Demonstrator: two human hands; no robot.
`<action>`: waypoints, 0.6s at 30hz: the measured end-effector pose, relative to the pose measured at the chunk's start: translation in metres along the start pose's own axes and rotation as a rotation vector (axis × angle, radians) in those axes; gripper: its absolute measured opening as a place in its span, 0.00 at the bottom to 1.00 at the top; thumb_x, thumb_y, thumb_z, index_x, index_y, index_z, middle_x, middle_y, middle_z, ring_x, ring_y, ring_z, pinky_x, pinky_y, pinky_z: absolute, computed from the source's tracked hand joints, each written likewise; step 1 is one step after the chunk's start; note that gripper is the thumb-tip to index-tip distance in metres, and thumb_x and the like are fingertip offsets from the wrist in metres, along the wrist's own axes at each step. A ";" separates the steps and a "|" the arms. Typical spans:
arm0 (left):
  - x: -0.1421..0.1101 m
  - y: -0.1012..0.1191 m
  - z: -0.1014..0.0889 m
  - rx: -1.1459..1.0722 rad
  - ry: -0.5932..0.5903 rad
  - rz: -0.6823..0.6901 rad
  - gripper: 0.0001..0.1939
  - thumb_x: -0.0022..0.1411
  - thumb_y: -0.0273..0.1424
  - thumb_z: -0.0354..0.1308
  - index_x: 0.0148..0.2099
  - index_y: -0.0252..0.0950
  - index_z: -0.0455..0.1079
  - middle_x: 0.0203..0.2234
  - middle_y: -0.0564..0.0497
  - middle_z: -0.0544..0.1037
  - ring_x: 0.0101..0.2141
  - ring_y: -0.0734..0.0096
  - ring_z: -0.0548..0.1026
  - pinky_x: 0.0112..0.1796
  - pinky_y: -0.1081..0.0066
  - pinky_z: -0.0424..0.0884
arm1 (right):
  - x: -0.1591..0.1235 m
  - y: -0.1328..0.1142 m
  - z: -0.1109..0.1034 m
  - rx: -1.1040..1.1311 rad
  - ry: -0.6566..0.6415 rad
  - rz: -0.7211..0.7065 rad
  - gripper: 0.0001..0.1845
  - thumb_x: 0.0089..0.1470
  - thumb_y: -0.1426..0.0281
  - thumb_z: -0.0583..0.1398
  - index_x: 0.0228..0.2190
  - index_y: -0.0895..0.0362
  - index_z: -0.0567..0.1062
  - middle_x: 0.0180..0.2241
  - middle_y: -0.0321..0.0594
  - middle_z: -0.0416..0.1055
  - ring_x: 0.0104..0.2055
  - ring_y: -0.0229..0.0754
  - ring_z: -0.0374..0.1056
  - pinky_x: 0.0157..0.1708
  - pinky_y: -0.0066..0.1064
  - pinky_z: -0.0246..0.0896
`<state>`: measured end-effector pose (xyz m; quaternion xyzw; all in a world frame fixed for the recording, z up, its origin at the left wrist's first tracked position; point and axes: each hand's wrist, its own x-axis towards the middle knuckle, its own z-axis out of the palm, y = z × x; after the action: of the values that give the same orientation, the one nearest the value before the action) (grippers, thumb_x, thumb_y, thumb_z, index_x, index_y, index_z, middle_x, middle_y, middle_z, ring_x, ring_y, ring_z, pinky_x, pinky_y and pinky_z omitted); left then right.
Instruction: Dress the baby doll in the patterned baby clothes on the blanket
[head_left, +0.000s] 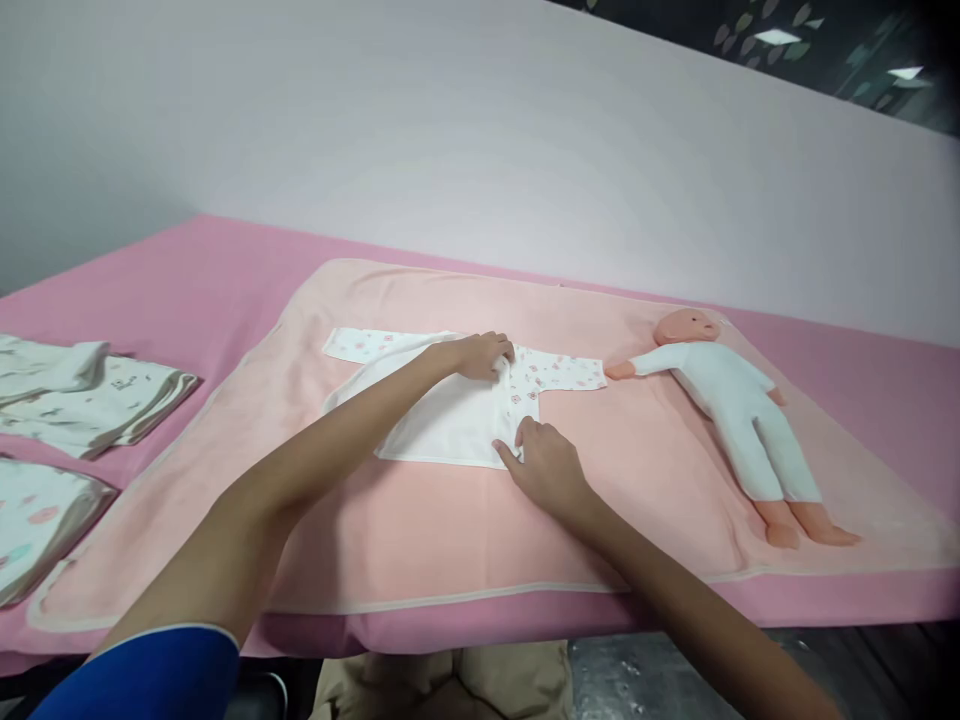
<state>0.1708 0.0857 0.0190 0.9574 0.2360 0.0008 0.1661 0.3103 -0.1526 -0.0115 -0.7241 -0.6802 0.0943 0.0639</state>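
A small white baby shirt with flower-printed sleeves lies spread on a peach blanket. My left hand is at the shirt's upper part, its fingers curled and closed on the fabric near the neckline. Lower down, my right hand pinches the front edge near the bottom hem between thumb and fingers. The plain white inside of the front panel faces up, while the printed side shows along the right. Beyond the right sleeve lies a baby doll in a white suit, its hand close to the cuff.
Folded printed baby clothes are stacked at the far left, with another folded printed cloth nearer me. The pink-covered table meets a pale wall behind. Its front edge runs just before my legs.
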 end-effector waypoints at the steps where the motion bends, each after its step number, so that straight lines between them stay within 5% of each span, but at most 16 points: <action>1: 0.007 -0.001 -0.002 0.005 -0.041 -0.039 0.25 0.59 0.36 0.62 0.60 0.43 0.76 0.58 0.42 0.80 0.57 0.49 0.77 0.55 0.55 0.73 | 0.002 -0.001 -0.003 0.015 -0.040 0.009 0.18 0.75 0.54 0.57 0.42 0.56 0.73 0.40 0.47 0.80 0.44 0.53 0.76 0.39 0.38 0.60; 7: 0.016 -0.016 -0.020 -0.012 -0.171 -0.173 0.20 0.57 0.40 0.62 0.52 0.42 0.77 0.55 0.43 0.82 0.48 0.52 0.80 0.48 0.59 0.74 | 0.011 0.003 -0.011 0.086 -0.112 0.040 0.26 0.69 0.46 0.61 0.49 0.57 0.70 0.39 0.47 0.80 0.40 0.53 0.76 0.34 0.36 0.56; 11: 0.019 -0.019 -0.021 -0.108 -0.145 -0.129 0.21 0.61 0.44 0.62 0.53 0.42 0.75 0.55 0.42 0.82 0.50 0.53 0.80 0.50 0.59 0.73 | 0.018 0.014 -0.014 0.206 -0.192 -0.024 0.24 0.66 0.46 0.61 0.33 0.54 0.72 0.34 0.43 0.78 0.36 0.49 0.73 0.31 0.34 0.53; 14: 0.033 -0.013 -0.011 -0.305 0.000 -0.035 0.20 0.66 0.45 0.59 0.54 0.39 0.73 0.52 0.41 0.82 0.48 0.58 0.81 0.48 0.63 0.75 | 0.021 0.036 -0.026 0.435 -0.233 -0.028 0.21 0.65 0.50 0.63 0.30 0.54 0.75 0.33 0.40 0.79 0.33 0.45 0.73 0.31 0.32 0.56; 18: 0.062 0.007 0.015 -0.350 0.286 -0.047 0.18 0.72 0.41 0.53 0.57 0.36 0.71 0.50 0.42 0.83 0.44 0.63 0.81 0.47 0.63 0.77 | 0.017 0.091 -0.044 0.655 -0.159 0.010 0.18 0.64 0.54 0.63 0.44 0.54 0.81 0.44 0.42 0.83 0.43 0.49 0.77 0.40 0.34 0.66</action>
<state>0.2301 0.1026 0.0027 0.8984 0.2759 0.1734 0.2945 0.4092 -0.1403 0.0103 -0.6590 -0.6129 0.3643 0.2394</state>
